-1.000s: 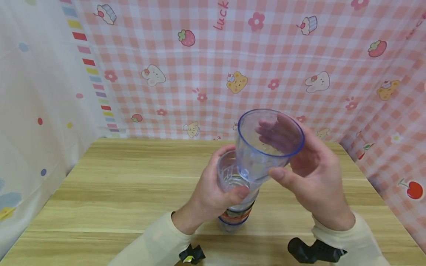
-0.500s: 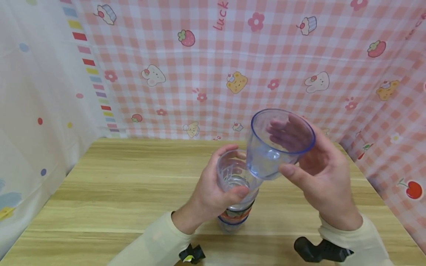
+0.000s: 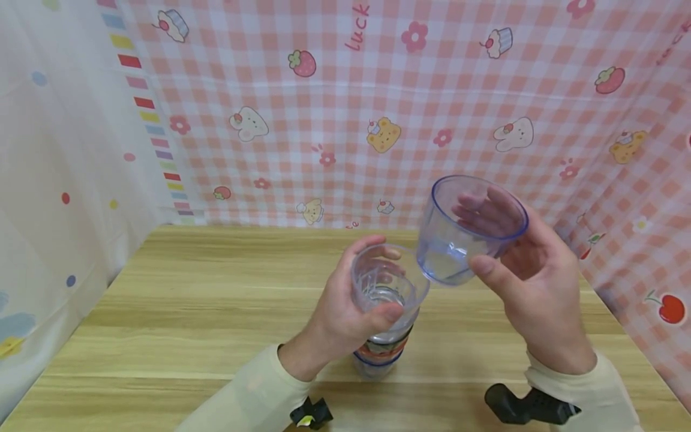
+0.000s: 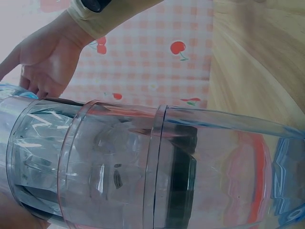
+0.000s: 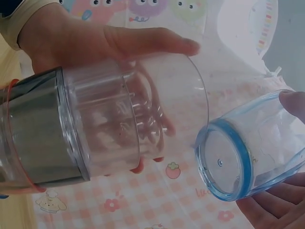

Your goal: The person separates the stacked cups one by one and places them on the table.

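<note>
A tall stack of nested see-through cups (image 3: 382, 354) stands on the table, with black, red and blue rims showing along it. My left hand (image 3: 342, 309) grips the colourless clear cup (image 3: 414, 288) at the top, thumb in front and fingers behind. My right hand (image 3: 545, 294) holds a blue-rimmed clear cup (image 3: 445, 255) by its side, tilted, mouth up. Its base is right at the top cup's rim in the head view. The right wrist view shows the blue cup's round base (image 5: 219, 162) facing the stack; the left wrist view shows the stack's lower cups (image 4: 219, 176) side-on.
The wood-grain table (image 3: 189, 312) spreads around the stack. A pink checked cloth (image 3: 324, 108) hangs behind and at the right, a white dotted cloth (image 3: 70, 156) at the left. Black wrist devices (image 3: 531, 406) sit at both sleeves.
My right hand has moved right with the blue-rimmed cup, from overlapping the top clear cup to beside its rim. My left hand and the stack have stayed in place.
</note>
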